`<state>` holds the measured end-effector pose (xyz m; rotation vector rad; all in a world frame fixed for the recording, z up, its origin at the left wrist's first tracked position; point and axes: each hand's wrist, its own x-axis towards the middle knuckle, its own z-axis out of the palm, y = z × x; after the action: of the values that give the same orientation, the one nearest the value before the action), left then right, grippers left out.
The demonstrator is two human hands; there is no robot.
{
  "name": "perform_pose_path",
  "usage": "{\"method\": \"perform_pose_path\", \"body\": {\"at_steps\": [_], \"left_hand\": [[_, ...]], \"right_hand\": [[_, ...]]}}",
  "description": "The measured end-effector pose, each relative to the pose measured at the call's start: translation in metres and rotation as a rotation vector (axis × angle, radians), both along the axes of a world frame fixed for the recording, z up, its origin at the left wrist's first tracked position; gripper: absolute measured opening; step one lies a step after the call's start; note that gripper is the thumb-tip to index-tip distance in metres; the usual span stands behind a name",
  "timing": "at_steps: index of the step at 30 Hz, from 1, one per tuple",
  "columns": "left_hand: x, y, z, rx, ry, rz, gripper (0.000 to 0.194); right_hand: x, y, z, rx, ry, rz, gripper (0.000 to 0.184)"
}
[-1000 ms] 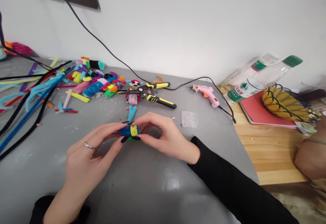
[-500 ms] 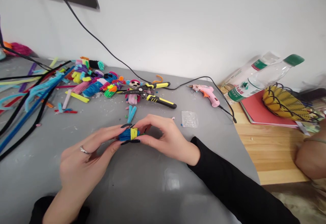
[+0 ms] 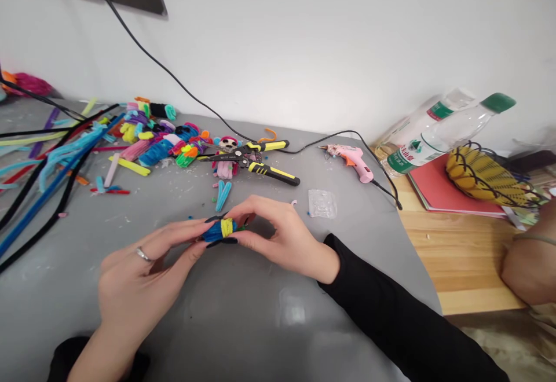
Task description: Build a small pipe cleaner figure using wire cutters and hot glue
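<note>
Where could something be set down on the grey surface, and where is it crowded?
Widest: the surface this side of the held roll, between left hand and right sleeve, bar a speck. Smaller, flecked: between pliers and glue gun, beyond the packet. Crowded: far left, with pipe cleaners and bundles.

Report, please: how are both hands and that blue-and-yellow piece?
Left hand, right hand: both pinching the blue-and-yellow piece. Light-blue folded strip just beyond; pliers farther back.

The wrapped bundle (image 3: 214, 232) is blue with a yellow band (image 3: 227, 227), and the nails (image 3: 228, 241) around it are black. The pliers (image 3: 249, 161) have black-and-yellow handles (image 3: 275, 173); the glue gun (image 3: 359, 166) is pink with an orange trigger (image 3: 349, 161). The bottle cap (image 3: 498, 103) is green, the tabletop (image 3: 243, 312) grey
</note>
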<state>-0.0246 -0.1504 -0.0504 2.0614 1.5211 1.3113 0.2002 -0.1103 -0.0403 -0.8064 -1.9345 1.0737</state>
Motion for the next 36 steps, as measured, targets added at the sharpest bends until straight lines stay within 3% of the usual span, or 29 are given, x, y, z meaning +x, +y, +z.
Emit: {"method": "perform_pose_path", "body": {"at_steps": [5, 9, 13, 19, 36], "left_hand": [[0.000, 0.001, -0.006, -0.040, 0.051, -0.018, 0.018], [-0.003, 0.004, -0.008, -0.067, 0.146, -0.005, 0.031], [-0.003, 0.011, -0.013, -0.015, 0.205, -0.106, 0.029], [0.002, 0.015, -0.021, 0.049, 0.307, -0.227, 0.025], [0.001, 0.007, -0.008, 0.018, 0.216, 0.017, 0.015]], "right_hand": [[-0.001, 0.001, 0.002, -0.025, 0.078, -0.016, 0.011], [-0.001, 0.002, 0.000, -0.092, 0.125, -0.109, 0.014], [-0.001, 0.005, -0.005, -0.155, 0.168, -0.184, 0.017], [-0.002, 0.006, -0.008, -0.269, 0.292, -0.165, 0.025], [-0.002, 0.004, -0.002, -0.325, 0.292, -0.182, 0.025]]}}
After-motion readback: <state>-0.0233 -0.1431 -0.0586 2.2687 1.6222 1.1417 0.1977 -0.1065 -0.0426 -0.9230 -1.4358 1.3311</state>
